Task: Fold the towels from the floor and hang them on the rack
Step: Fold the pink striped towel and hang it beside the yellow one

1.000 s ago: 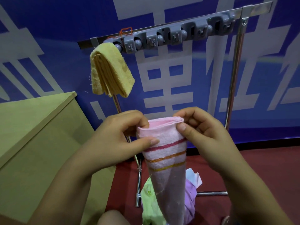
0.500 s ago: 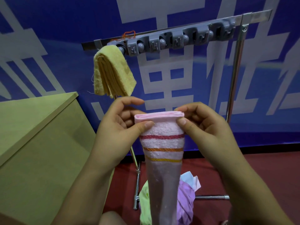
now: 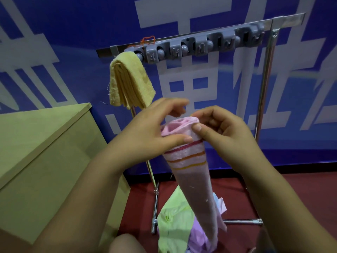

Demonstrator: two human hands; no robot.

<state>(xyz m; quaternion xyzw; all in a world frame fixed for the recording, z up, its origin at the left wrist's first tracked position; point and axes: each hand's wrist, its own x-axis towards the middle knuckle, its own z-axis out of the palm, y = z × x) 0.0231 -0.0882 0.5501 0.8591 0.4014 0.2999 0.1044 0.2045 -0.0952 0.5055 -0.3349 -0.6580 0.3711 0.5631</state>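
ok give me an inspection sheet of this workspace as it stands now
surface: red floor.
job's things: pink towel held up folded; yellow towel hangs on the rack; green towel and purple towel heaped on the floor.
clutter: nothing seen.
grippers: left hand and right hand pinch the pink towel's top.
cables: nothing seen.
surroundings: wooden cabinet at left; blue banner behind.

Both hands pinching a folded pink towel's top

Left hand [image 3: 145, 132] and right hand [image 3: 224, 132] pinch the striped pink towel [image 3: 189, 161]; a folded yellow towel [image 3: 130, 83] hangs on the rack [image 3: 200, 45] at eleven o'clock.
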